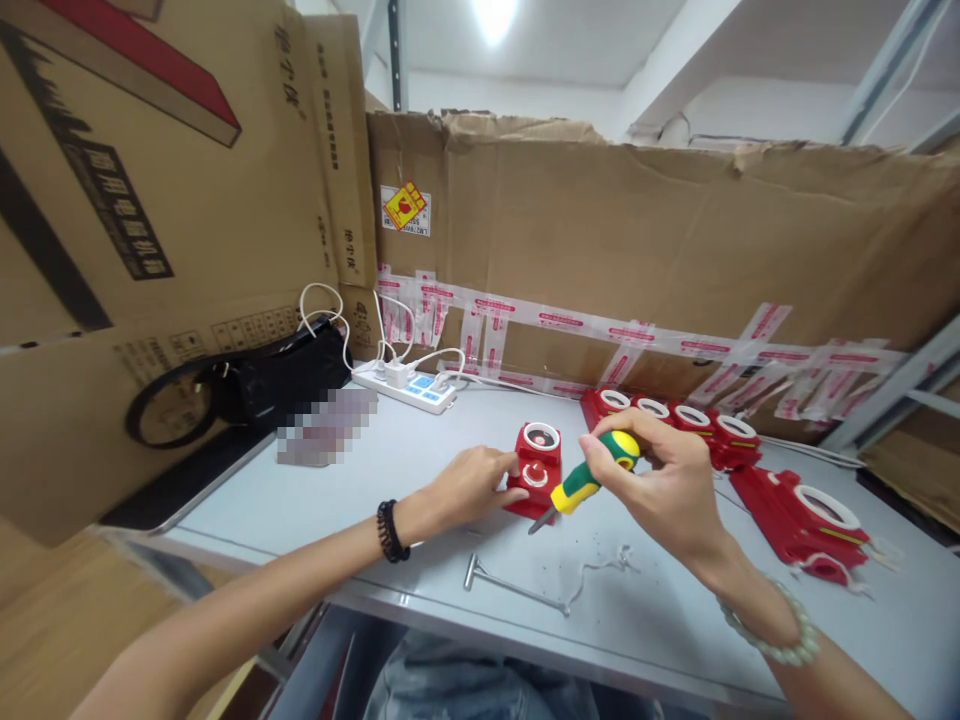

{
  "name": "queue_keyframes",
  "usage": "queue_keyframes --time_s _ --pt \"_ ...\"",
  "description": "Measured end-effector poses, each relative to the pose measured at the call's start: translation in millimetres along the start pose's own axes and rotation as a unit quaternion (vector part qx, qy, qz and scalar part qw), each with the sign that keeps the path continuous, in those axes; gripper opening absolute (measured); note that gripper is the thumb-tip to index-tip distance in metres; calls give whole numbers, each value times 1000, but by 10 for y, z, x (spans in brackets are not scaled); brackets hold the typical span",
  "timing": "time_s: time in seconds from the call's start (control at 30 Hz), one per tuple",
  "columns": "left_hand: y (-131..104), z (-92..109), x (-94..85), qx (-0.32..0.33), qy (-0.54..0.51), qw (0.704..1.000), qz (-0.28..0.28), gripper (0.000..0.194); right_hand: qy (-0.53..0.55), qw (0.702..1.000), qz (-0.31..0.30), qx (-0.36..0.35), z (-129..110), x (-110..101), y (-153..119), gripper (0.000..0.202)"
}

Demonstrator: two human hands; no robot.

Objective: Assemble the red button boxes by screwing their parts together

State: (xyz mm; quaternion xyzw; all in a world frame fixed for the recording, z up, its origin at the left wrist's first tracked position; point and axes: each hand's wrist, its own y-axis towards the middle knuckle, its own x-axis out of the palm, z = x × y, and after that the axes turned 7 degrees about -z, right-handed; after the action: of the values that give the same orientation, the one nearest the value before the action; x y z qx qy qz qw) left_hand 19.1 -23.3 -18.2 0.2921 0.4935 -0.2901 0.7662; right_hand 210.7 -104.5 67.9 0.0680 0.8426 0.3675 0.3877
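Note:
My left hand (469,485) grips the left side of a small red device (535,500) that lies on the grey table. The device has a white ring around a round window at its far end and a white power-like symbol nearer me. My right hand (671,485) is closed around a screwdriver (589,480) with a green and yellow handle. Its metal shaft points down and left, close to the device's near right corner; contact cannot be made out. Nearer the table's front edge lies a metal T-shaped tool (517,588), its tip by a crumpled white strand (600,567).
Several similar red devices (694,425) stand in a row at the back right, with a larger red unit (806,525) nearer me. A white power strip (409,385) with cables and a black bag (277,375) lie at back left. Cardboard (600,240) walls the rear.

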Motion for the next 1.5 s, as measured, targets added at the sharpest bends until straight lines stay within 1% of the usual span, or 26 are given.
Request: queue_keyframes --time_s 0.07,0.1,0.13,0.17,0.23,0.27,0.3,0.33,0.37,0.4,0.43,0.5,0.53,0.6,0.67,0.7,0.77,0.83,0.9,0.97,1.07,1.17,1.27,1.33,1.5 --pt "62 4 -111 72 -44 996 -11 21 0 1000 3 4 32 10 2 13" --pt "96 -11 -183 102 -64 993 -6 20 -2 1000 6 7 51 10 5 13" --pt "136 -38 -252 122 -78 989 6 25 -3 1000 10 13 69 7 9 14" --pt "182 -75 -309 139 -87 986 3 36 -3 1000 14 19 87 4 14 14" --pt "285 -161 -366 167 -94 980 -46 59 2 999 16 30 112 2 23 14" --pt "335 -204 -366 172 -97 977 -81 65 7 999 14 32 119 5 27 15" --pt "380 -239 -353 177 -102 973 -110 67 13 999 12 35 122 13 30 15" --pt "413 -265 -334 182 -104 970 -126 65 18 999 8 35 122 25 31 15" --pt "432 -280 -315 183 -101 969 -128 61 22 999 5 33 119 41 30 15" --pt "435 -284 -299 181 -90 973 -116 56 24 999 3 31 115 61 26 15" --pt "422 -278 -290 171 -69 978 -96 51 25 999 2 27 110 83 21 15" --pt "357 -253 -287 127 -11 991 -42 44 27 999 0 20 102 135 5 14" --pt "313 -242 -286 100 20 995 -16 45 29 999 -1 17 100 163 -4 14" --pt "224 -235 -274 57 68 996 24 53 36 999 -2 13 98 223 -22 14" --pt "154 -256 -239 41 86 994 52 58 48 999 -5 6 97 287 -34 13" --pt "131 -274 -218 47 80 994 60 58 56 998 -6 4 94 321 -36 12" --pt "109 -318 -177 87 30 994 60 55 69 998 -11 0 80 394 -29 11" --pt "110 -365 -151 141 -47 988 31 59 80 997 -23 -3 53 474 -9 10" --pt "123 -408 -138 175 -108 979 -5 59 87 996 -36 -9 19 559 17 10" --pt "136 -442 -129 179 -134 974 -17 52 91 995 -48 -19 -10 642 43 11" --pt "145 -467 -109 166 -138 976 -20 41 96 993 -65 -31 -31 743 73 11" --pt "145 -469 -89 148 -140 979 -22 37 95 991 -84 -30 -35 795 93 11" --pt "145 -466 -81 152 -144 978 -15 36 87 992 -87 -37 -48 778 111 11" --pt "144 -464 -86 157 -144 977 -13 38 74 993 -75 -47 -64 723 126 10" --pt "129 -449 -114 158 -138 978 -15 54 34 998 -18 -52 -89 465 172 12"
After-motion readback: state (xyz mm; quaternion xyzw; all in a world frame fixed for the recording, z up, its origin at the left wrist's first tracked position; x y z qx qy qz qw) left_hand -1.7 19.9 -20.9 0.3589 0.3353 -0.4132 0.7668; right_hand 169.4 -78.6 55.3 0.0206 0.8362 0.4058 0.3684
